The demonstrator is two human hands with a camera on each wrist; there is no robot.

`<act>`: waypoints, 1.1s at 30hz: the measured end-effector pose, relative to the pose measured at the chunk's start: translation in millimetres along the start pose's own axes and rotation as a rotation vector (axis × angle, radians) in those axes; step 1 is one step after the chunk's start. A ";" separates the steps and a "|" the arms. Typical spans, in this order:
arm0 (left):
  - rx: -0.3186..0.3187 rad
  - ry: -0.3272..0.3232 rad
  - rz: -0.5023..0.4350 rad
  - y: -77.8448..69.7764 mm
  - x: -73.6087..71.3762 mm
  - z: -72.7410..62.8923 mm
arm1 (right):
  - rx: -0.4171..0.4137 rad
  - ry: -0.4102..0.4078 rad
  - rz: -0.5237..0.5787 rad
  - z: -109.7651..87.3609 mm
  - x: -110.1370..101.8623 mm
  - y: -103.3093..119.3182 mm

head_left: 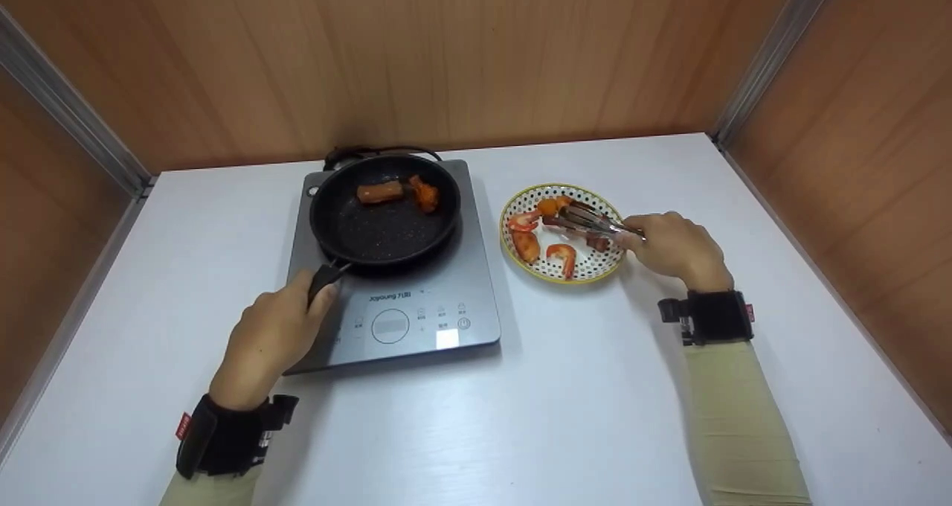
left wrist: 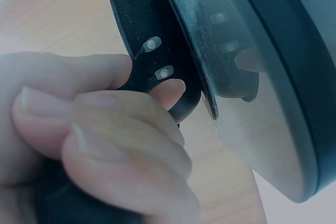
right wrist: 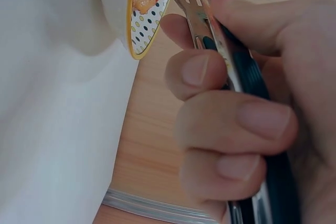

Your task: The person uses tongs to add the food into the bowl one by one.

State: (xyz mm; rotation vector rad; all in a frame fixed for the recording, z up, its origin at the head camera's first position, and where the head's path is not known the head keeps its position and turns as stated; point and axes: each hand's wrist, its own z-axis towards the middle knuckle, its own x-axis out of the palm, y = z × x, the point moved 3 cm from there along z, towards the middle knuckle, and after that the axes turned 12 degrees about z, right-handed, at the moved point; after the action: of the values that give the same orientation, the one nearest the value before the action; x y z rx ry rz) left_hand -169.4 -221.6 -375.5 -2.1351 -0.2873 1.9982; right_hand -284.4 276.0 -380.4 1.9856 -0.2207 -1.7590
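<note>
My left hand point(head_left: 271, 335) grips the black handle point(head_left: 324, 281) of a dark frying pan point(head_left: 383, 239), its fingers curled round it in the left wrist view. A brown sausage piece point(head_left: 379, 192) and a reddish-orange chunk of food point(head_left: 425, 196) lie near the pan's far side. Metal tongs point(head_left: 591, 218) are held in my right hand point(head_left: 675, 249), with the fingers wrapped round them in the right wrist view. Their tips reach over a dotted, yellow-rimmed plate point(head_left: 537, 266), at a brown piece of food. Shrimp point(head_left: 565, 259) and a browned piece point(head_left: 526, 246) share the plate.
Beneath the pan is a grey induction cooker point(head_left: 446, 286) with a touch panel at its front. A black cable point(head_left: 383, 149) runs behind it. Wooden panels point(head_left: 461, 59) enclose the white table point(head_left: 476, 431) at the back and sides.
</note>
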 end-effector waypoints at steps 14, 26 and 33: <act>0.000 -0.004 -0.006 0.2 0.0 -0.5 | -0.025 -0.051 0.024 -0.9 -1.1 2.9; 0.000 0.002 -0.001 0.7 -0.5 -1.9 | -0.057 -0.145 0.041 -4.1 -7.7 18.3; -0.009 -0.003 -0.009 0.4 -0.4 -0.4 | -0.058 -0.181 0.058 -5.5 -5.5 29.5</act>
State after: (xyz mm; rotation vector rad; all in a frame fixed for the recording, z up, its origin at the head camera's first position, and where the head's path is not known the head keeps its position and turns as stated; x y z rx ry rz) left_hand -169.0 -222.0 -375.2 -2.1321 -0.3066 1.9997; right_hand -274.4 253.9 -362.0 1.7634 -0.2807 -1.8863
